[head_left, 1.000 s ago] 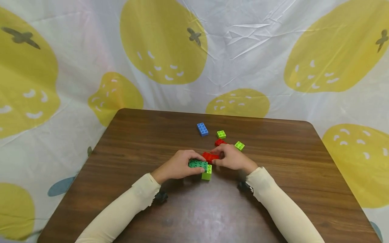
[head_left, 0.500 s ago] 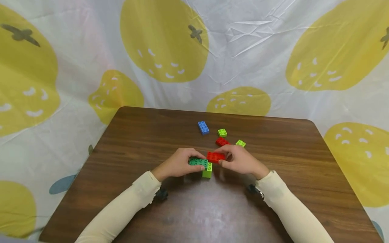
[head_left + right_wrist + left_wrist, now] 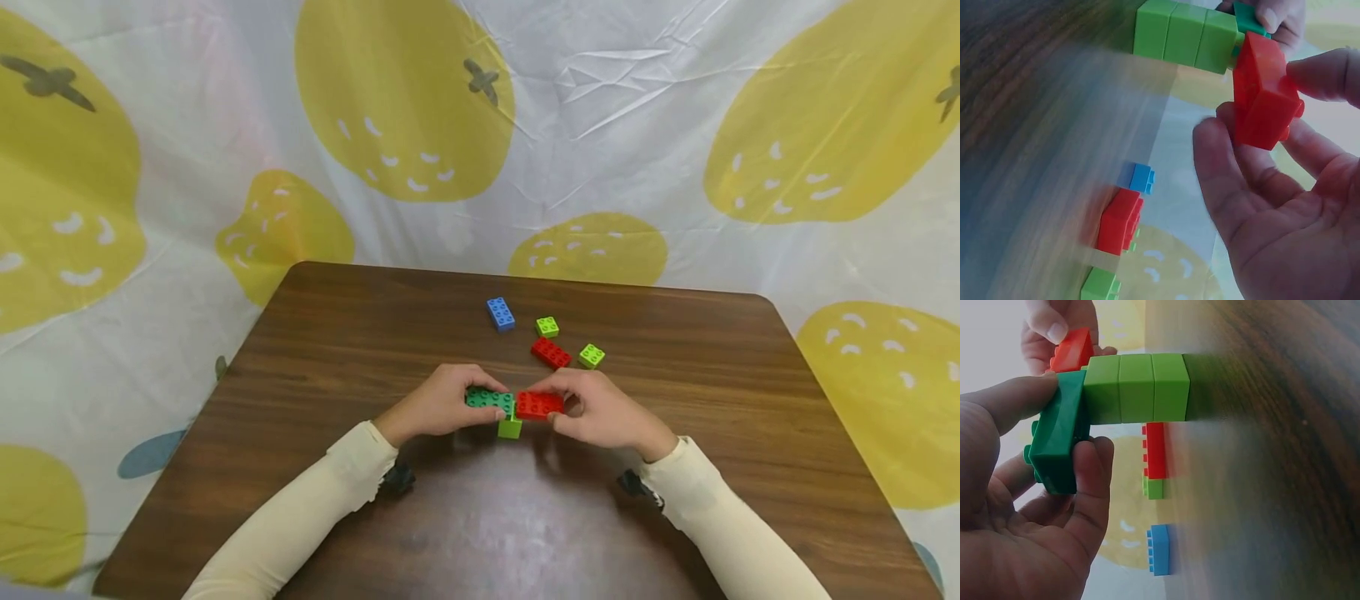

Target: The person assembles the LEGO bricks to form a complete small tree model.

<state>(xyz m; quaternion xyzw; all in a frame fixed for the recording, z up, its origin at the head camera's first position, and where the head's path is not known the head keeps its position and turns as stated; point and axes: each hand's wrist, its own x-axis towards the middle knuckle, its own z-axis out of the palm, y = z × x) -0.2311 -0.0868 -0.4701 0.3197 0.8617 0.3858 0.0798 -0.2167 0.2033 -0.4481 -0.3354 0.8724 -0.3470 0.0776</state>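
Observation:
A stack of three lime green toy bricks [image 3: 1136, 389] stands upright on the table. My left hand [image 3: 441, 404] holds a dark green brick [image 3: 489, 401] between thumb and fingers; it sits over the left part of the stack's top and juts out leftward. On the other side, my right hand [image 3: 606, 410] pinches a red brick [image 3: 1267, 90] by its long sides. This brick's left end meets the stack's top beside the dark green one, slightly tilted in the right wrist view. Whether it is pressed fully down I cannot tell.
Behind the hands lie a second red brick [image 3: 551, 352], a lime green brick [image 3: 547, 327], another lime brick [image 3: 592, 357] and a blue brick [image 3: 500, 314]. The brown wooden table [image 3: 360, 333] ends at a hanging cloth [image 3: 420, 242] with yellow fruit prints.
My right hand has lifted the red brick and brought it right and toward me, down to the stack's right side. The left hand keeps its hold on the dark green brick.

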